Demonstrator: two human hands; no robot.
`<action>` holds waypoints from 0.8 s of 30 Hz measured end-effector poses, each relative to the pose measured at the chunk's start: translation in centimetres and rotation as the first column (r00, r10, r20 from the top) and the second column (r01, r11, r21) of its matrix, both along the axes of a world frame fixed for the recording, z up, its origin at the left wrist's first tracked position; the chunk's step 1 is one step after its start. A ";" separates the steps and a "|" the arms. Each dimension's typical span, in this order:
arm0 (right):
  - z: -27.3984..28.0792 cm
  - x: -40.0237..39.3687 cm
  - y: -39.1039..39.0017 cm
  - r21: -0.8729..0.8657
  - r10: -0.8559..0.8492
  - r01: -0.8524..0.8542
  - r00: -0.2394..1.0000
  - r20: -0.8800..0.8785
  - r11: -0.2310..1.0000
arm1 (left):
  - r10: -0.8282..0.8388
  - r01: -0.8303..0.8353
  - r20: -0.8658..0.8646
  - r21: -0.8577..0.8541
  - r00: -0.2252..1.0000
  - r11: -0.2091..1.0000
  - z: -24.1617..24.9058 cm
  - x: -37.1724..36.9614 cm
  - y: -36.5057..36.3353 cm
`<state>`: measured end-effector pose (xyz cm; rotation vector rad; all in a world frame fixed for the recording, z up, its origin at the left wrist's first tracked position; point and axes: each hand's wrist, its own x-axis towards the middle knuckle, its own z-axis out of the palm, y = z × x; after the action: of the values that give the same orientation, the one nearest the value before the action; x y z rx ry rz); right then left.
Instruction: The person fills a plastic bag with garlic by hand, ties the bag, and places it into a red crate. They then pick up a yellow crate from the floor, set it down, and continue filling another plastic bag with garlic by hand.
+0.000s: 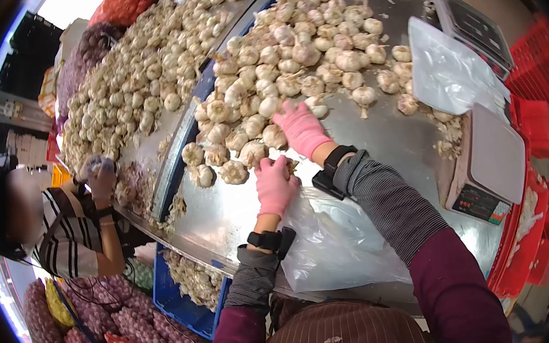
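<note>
Pink-gloved, my left hand (275,186) is closed at the near edge of a heap of garlic bulbs (289,85). Part of a garlic bulb (292,166) shows beside its thumb side; the fingers hide the rest. My right hand (302,128), in a matching glove, reaches into the heap with fingers spread over the bulbs, touching them. Below both hands a clear plastic bag (340,234) lies spread on the metal table (391,144).
Right of the heap are a stack of plastic bags (453,68) and a scale (494,157). A blue divider (182,144) separates a second garlic heap (139,72), where another person (67,218) works. A blue crate (182,309) and filled net sacks (97,321) stand below.
</note>
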<state>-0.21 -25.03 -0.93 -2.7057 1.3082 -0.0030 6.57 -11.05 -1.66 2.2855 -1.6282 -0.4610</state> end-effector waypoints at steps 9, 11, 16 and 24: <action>5.8 -6.5 1.7 0.855 -0.746 0.054 0.518 0.418 0.516 | -0.133 -0.431 -0.952 -0.002 -0.276 0.902 7.1 5.5 2.0; 7.3 -10.0 4.5 0.849 -0.768 0.038 0.450 0.456 0.527 | -0.227 -0.356 -0.970 -0.181 -0.091 0.917 11.6 2.9 1.5; 4.7 -18.7 12.6 0.795 -0.512 -0.159 0.687 0.515 0.586 | -0.361 0.504 -0.806 -0.091 0.469 0.859 11.2 -6.0 -0.8; 2.1 -26.7 25.8 0.658 -0.473 0.095 0.771 0.426 0.747 | -0.829 0.871 -0.397 0.450 0.393 0.197 2.2 -4.5 12.1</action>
<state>-26.96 0.79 1.19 -1.7217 1.2437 -0.3455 2.09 1.06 0.51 1.2498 -2.9753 -1.4889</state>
